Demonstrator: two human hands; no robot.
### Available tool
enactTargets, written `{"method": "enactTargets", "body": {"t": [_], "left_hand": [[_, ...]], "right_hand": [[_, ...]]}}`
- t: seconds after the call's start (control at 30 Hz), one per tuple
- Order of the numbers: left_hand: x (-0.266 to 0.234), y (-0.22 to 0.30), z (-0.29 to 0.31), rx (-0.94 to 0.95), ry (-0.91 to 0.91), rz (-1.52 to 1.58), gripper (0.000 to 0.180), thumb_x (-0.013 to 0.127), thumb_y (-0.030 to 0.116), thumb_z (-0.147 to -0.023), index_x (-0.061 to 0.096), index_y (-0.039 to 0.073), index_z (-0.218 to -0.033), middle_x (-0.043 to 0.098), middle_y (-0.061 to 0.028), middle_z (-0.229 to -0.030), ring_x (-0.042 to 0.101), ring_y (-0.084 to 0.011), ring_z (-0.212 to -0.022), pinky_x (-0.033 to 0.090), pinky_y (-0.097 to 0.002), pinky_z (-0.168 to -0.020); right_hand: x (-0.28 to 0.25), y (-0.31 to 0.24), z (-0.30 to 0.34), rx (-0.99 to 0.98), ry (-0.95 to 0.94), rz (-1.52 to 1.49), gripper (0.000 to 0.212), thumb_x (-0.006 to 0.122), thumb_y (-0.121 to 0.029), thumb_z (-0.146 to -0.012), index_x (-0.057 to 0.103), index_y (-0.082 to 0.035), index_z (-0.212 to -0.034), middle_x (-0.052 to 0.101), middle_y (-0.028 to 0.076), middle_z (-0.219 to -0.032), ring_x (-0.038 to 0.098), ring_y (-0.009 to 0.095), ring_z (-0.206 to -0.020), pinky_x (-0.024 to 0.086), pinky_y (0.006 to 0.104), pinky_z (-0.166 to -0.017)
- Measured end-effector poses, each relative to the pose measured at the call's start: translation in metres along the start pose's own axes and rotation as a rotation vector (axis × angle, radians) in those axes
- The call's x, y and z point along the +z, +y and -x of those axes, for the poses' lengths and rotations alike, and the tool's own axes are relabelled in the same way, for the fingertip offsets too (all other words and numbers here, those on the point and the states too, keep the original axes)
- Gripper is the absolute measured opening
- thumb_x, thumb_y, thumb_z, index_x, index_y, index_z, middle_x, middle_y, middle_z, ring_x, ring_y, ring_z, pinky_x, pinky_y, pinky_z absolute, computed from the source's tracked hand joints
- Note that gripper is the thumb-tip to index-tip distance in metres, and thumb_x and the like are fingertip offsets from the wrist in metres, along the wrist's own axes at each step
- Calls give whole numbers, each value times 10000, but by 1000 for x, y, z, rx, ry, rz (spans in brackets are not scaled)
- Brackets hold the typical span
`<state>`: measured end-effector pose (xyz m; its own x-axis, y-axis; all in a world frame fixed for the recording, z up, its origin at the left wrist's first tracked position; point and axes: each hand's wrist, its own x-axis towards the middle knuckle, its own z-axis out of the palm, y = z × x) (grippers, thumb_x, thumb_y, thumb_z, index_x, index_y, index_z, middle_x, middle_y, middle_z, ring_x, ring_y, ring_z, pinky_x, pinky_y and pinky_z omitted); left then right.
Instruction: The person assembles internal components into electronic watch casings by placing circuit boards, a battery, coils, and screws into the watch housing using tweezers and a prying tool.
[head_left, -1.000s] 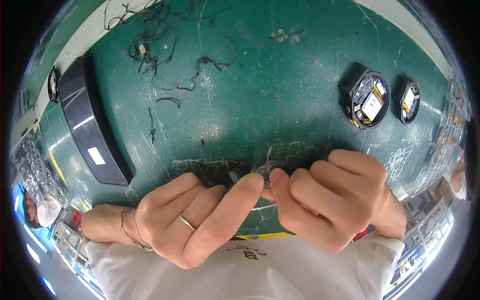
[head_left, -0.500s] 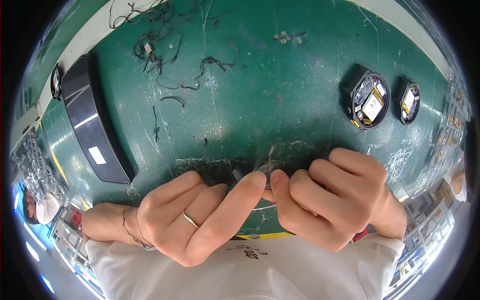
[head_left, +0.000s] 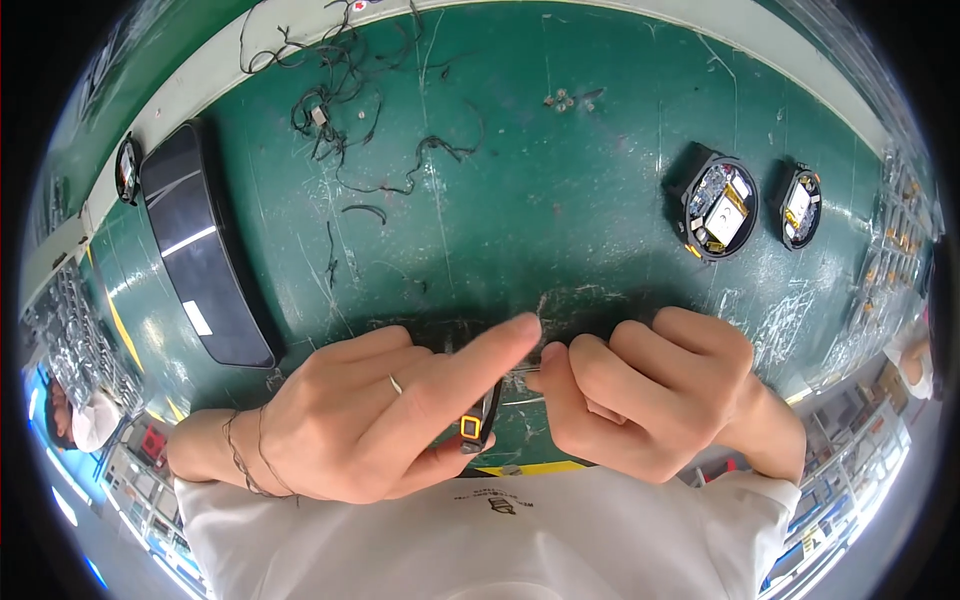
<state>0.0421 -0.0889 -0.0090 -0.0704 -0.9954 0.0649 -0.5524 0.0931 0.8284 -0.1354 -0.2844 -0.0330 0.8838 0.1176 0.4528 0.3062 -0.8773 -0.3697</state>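
My left hand (head_left: 350, 420) is wrapped round a black device casing (head_left: 471, 430), mostly hidden by the palm and fingers. Its visible dark edge carries a small orange-framed button. The left index finger stretches out over the casing towards my right hand (head_left: 650, 395). That hand is closed, thumb against curled index finger, close beside the casing. A thin pale sliver shows near its thumb tip, too small to name. To the right on the green table (head_left: 560, 210) lie two round black casings, a larger one (head_left: 722, 210) and a smaller-looking one (head_left: 800, 208), with circuit boards and silver-white batteries exposed.
A long, dark, glossy panel (head_left: 205, 250) lies at the left, with another small round casing (head_left: 127, 170) beside its far end. Tangled black wires (head_left: 335, 110) spread over the far left. Several tiny metal parts (head_left: 560, 100) sit at the far middle. A white rim (head_left: 850, 75) edges the table.
My left hand has turned and its index finger has lifted, bringing the casing's orange-framed button into sight. My right hand stays closed and has shifted slightly left. The view has also shifted a little.
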Motion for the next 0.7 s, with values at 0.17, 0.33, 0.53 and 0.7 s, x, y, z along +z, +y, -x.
{"method": "enactTargets", "body": {"t": [0.17, 0.33, 0.53, 0.7], "left_hand": [[9, -4, 0, 27, 83, -20, 561, 845, 54, -770, 597, -169, -1222, 728, -203, -982, 541, -200, -523, 423, -328, -463], [17, -4, 2, 161, 111, -219, 448, 788, 57, -841, 599, -174, -1176, 674, -136, -786, 485, -172, -492, 335, -312, -441], [25, -6, 3, 189, 181, -268, 392, 782, 29, -824, 602, -154, -1120, 646, -101, -739, 482, -164, -485, 333, -306, -434], [27, -7, 2, 217, 219, -277, 387, 769, 9, -811, 601, -145, -1124, 603, -70, -674, 463, -148, -470, 323, -294, -431]], "right_hand": [[1, 1, -1, -7, -1, -16, 165, 708, -117, -638, 545, -125, -665, 540, -7, -734, 436, 95, -545, 255, 242, -468], [4, 2, 1, 2, 15, -93, 215, 730, -32, -577, 690, -4, -787, 544, 9, -702, 365, 79, -467, 189, 249, -431], [3, 1, 1, 22, 13, -105, 228, 743, -40, -577, 694, 12, -794, 532, 8, -675, 363, 81, -452, 185, 248, -428], [1, 0, 3, 23, -3, -104, 213, 793, -63, -641, 697, 26, -808, 540, 14, -673, 366, 77, -446, 186, 249, -423]]}}
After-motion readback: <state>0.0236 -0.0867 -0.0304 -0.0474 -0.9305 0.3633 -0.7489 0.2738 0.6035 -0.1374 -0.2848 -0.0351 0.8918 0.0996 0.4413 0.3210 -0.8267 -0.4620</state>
